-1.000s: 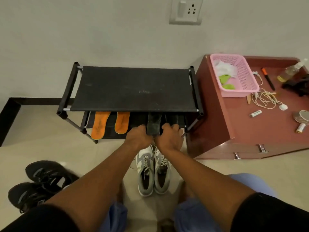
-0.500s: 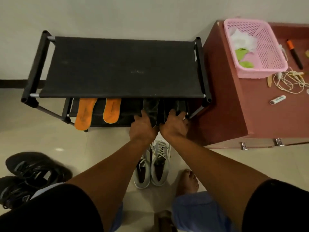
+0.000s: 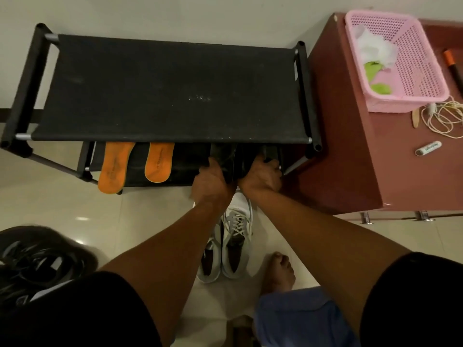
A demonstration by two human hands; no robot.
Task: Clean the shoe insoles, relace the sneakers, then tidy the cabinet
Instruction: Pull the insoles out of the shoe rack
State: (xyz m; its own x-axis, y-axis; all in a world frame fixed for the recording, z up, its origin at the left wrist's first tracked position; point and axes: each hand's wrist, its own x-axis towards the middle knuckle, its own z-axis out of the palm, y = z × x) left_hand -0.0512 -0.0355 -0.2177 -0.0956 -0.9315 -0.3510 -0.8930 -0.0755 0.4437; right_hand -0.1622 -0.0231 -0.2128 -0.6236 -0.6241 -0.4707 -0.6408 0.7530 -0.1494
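Head view, left to right: black sneakers (image 3: pixel 37 261) lying on the floor; orange insoles (image 3: pixel 135 166) airing on the shoe rack (image 3: pixel 172 88) lower shelf, heels overhanging; left hand (image 3: pixel 210 181) and right hand (image 3: pixel 261 175) each grasping a dark insole (image 3: pixel 226 161), apparently seating them; grey sneakers (image 3: pixel 231 244) waiting below; cabinet (image 3: pixel 350 151) bearing a pink basket (image 3: pixel 411 58).

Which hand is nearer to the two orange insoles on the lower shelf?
Left. The left hand is on the lower shelf just right of the orange insoles; the right hand is farther right, beyond the left hand.
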